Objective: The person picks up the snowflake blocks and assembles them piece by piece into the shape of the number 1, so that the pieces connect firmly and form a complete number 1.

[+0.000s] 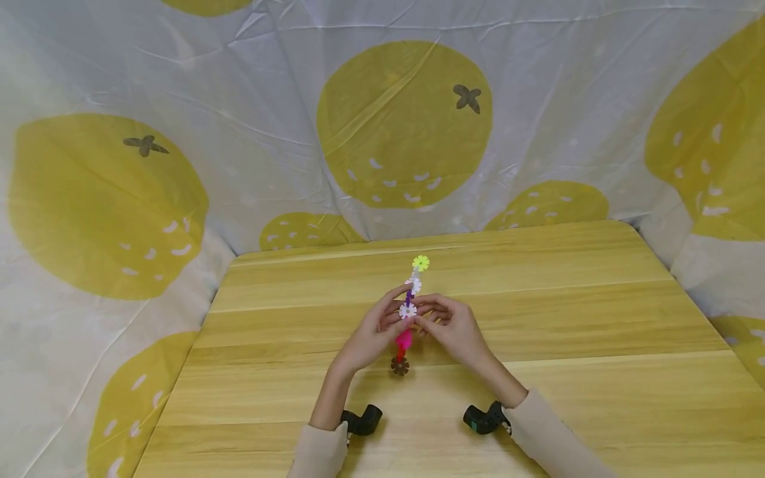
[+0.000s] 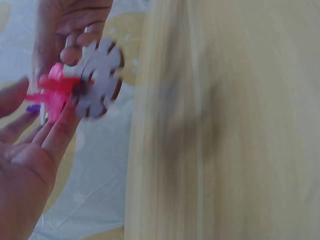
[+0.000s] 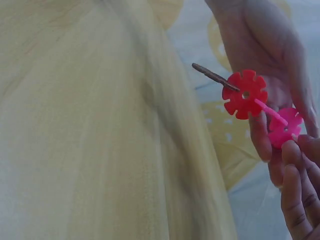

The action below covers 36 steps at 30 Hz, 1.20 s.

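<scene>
A chain of notched plastic discs (image 1: pixel 408 311) is held upright above the table between both hands. From the top it runs yellow-green, whitish, purple, white, pink, red and brown. My left hand (image 1: pixel 372 335) grips its middle from the left, thumb by the white disc. From the right, my right hand (image 1: pixel 459 326) pinches the chain at about the same height. A brown disc (image 2: pixel 104 80) hangs at the near end in the left wrist view, with a red disc (image 3: pixel 245 94) and a pink disc (image 3: pixel 286 128) plain in the right wrist view. Fingers hide part of the middle joints.
The wooden table (image 1: pixel 574 318) spreads under both hands. Behind it hangs a pale cloth (image 1: pixel 269 159) with yellow fruit prints. Black wrist-worn devices stick inward beneath the forearms, one on the left (image 1: pixel 363 420) and one on the right (image 1: pixel 483 418).
</scene>
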Each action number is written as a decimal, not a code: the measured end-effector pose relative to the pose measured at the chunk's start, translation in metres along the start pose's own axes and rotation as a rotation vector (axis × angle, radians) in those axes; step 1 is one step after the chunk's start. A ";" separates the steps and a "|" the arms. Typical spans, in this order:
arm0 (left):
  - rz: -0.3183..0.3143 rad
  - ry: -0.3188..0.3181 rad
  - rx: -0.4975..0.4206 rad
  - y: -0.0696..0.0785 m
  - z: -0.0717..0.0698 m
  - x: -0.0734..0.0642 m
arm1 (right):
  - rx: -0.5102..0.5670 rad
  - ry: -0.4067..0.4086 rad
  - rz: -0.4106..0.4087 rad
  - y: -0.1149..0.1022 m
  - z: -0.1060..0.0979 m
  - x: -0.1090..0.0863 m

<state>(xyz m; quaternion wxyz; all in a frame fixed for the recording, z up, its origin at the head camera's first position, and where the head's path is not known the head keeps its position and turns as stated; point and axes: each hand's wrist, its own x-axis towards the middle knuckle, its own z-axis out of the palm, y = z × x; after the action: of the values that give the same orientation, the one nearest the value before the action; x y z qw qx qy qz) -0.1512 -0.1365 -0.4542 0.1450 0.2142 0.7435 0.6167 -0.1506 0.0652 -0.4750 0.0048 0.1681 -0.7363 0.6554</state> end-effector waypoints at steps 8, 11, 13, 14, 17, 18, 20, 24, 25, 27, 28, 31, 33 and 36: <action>0.013 -0.020 0.058 0.001 -0.004 -0.002 | 0.016 0.000 0.039 0.002 -0.007 0.001; 0.015 0.011 0.122 0.000 -0.002 0.000 | -0.002 0.001 0.065 0.004 -0.008 0.001; 0.014 0.030 0.160 -0.001 0.000 0.001 | -0.010 -0.002 0.078 0.005 -0.009 0.001; 0.011 0.042 0.176 -0.001 0.001 0.001 | -0.013 -0.002 0.084 0.006 -0.010 0.002; 0.006 0.069 0.208 -0.003 0.004 0.004 | -0.013 0.001 0.102 0.007 -0.012 0.002; 0.007 0.076 0.213 -0.003 0.005 0.004 | -0.013 0.001 0.106 0.008 -0.012 0.003; -0.001 0.090 0.219 -0.004 0.006 0.005 | -0.016 0.000 0.116 0.009 -0.013 0.003; -0.032 0.107 0.227 -0.008 0.008 0.006 | -0.026 -0.017 0.139 0.013 -0.013 0.003; -0.046 0.110 0.235 -0.008 0.008 0.006 | -0.030 -0.023 0.147 0.014 -0.012 0.004; -0.060 0.113 0.260 -0.010 0.009 0.006 | -0.038 -0.034 0.159 0.016 -0.012 0.004; -0.063 0.113 0.276 -0.010 0.010 0.007 | -0.043 -0.038 0.165 0.017 -0.012 0.004; -0.075 0.119 0.332 -0.010 0.011 0.007 | -0.051 -0.044 0.171 0.020 -0.012 0.004; -0.086 0.124 0.363 -0.009 0.012 0.007 | -0.056 -0.052 0.172 0.022 -0.012 0.004; -0.099 0.119 0.408 -0.009 0.011 0.007 | -0.069 -0.063 0.183 0.023 -0.012 0.005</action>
<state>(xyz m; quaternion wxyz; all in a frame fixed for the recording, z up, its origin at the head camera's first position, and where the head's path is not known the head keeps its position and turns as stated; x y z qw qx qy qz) -0.1529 -0.1252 -0.4653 0.0846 0.1653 0.8698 0.4572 -0.1640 0.0774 -0.4939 -0.0727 0.1204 -0.7705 0.6217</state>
